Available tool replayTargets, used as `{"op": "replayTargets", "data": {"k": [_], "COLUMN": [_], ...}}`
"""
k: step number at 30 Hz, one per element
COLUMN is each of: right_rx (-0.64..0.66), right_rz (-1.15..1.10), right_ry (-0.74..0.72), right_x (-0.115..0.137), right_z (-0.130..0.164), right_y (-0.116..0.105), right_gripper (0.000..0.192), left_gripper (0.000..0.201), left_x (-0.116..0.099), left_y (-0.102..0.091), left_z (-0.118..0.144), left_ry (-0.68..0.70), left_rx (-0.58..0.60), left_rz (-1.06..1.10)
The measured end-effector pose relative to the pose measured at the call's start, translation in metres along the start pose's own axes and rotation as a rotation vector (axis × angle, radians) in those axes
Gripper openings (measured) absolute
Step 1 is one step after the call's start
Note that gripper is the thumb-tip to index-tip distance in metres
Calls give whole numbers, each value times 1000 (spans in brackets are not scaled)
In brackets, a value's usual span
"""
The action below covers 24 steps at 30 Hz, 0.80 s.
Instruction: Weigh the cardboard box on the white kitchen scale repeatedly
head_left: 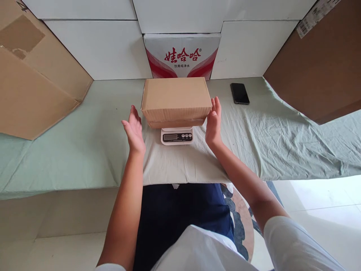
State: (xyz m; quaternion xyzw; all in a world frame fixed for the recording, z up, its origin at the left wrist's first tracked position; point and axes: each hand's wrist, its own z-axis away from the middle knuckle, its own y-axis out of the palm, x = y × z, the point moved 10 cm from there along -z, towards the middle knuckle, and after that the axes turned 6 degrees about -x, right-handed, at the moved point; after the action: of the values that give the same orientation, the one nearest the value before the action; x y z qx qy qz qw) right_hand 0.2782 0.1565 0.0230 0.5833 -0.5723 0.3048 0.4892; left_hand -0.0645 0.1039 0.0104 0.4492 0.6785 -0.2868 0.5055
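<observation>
A closed brown cardboard box rests on a small white digital kitchen scale, whose display and buttons show at the front while its platform is mostly hidden under the box. My left hand is held beside the box's left side, palm toward it, fingers and thumb apart, with a gap between. By the right side, my right hand has its fingers stretched upward close to the box's edge; whether the fingertips touch it I cannot tell. Neither hand has anything in its grasp.
A pale green cloth covers the table. On it, a black phone lies to the right. Large cardboard boxes flank the left, with another carton at right. Behind stands a white and red printed box against white panels.
</observation>
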Motion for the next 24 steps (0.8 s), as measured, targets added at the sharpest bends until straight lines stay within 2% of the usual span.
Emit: {"op": "replayTargets", "data": {"k": [9,14,24], "right_rx": [11,74,84], "right_rz": [29,5,-13], "right_ry": [35,61,43], "right_x": [0,4,12], "right_z": [5,4,7], "right_y": [3,11,15], "right_gripper": [100,88,87], "left_gripper": [109,110,118], "left_x": [1,-8,-20], "left_y": [9,13,25], "left_z": [0,7,13], "left_ry": [-1,-37,-55], "left_rx": [64,6,40], "left_rz": [-47,77,78]}}
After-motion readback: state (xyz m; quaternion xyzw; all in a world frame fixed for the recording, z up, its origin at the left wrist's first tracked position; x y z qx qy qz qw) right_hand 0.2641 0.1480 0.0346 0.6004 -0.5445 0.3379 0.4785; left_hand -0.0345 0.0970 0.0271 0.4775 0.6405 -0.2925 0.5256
